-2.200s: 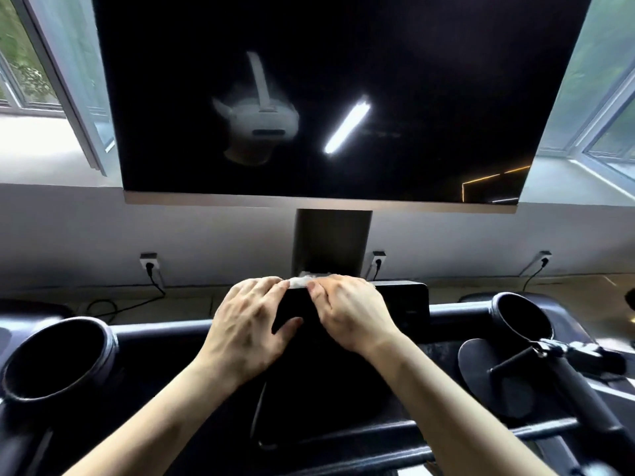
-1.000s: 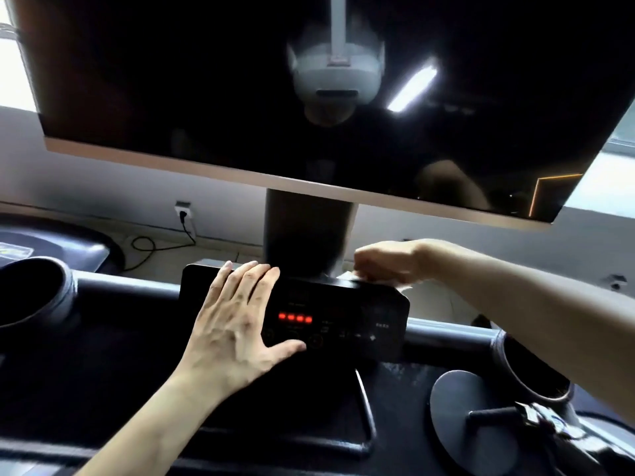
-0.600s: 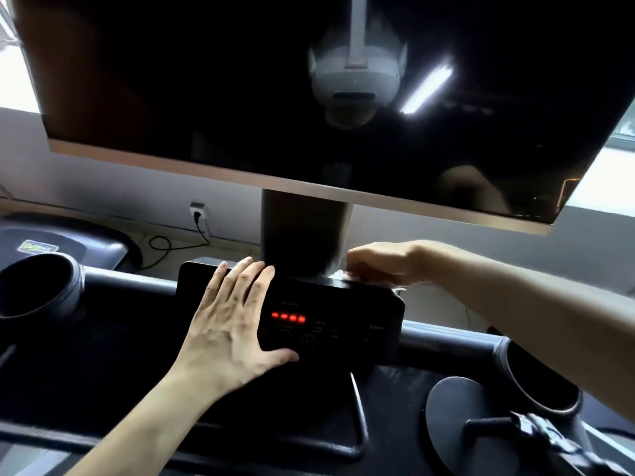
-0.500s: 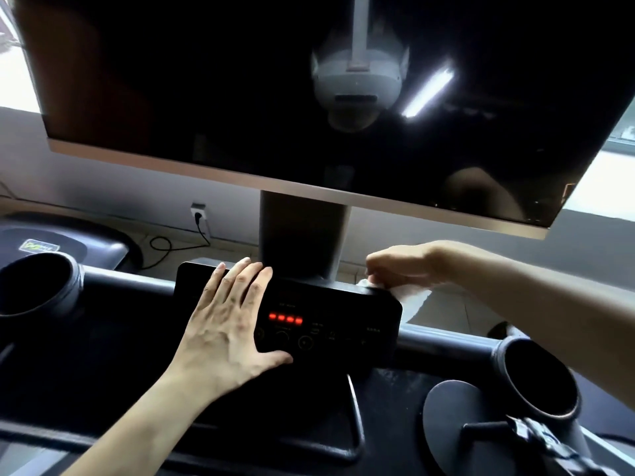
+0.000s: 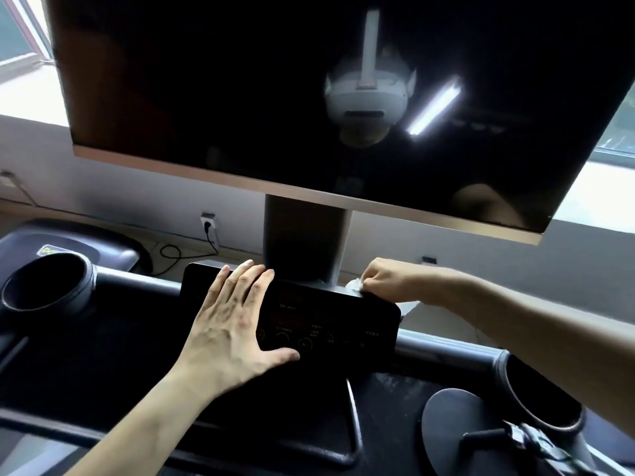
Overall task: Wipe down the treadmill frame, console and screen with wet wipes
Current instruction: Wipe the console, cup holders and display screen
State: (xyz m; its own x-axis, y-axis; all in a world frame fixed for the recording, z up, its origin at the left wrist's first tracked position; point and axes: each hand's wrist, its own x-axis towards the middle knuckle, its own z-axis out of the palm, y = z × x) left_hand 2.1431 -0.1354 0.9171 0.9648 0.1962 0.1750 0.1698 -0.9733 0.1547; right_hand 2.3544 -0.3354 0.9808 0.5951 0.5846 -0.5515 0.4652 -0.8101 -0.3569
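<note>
Overhead, the dark screen (image 5: 240, 97), unlit and glossy, carried on a post (image 5: 305, 242) rising at the console's back edge. Below, the black frame (image 5: 130, 283), with a cup holder (image 5: 48, 286) at its left end and another at its right. At the frame's middle, the console (image 5: 336, 324), buttons faintly visible. Flat on the console's left half, the left hand (image 5: 233, 324): fingers straight and spread, tips at the back edge just beside the post, gripping nothing. At the back edge right of the post, the right hand (image 5: 388, 280), fingers curled, pinching the white wipe (image 5: 354, 286) against that edge, a loose end trailing behind the back right corner. Likely step: wiping the console's back edge. To do it well: steady with the flat palm but stay off the buttons, fold the loose end under, press lightly, and draw the wipe along to the right corner in one pass.
</note>
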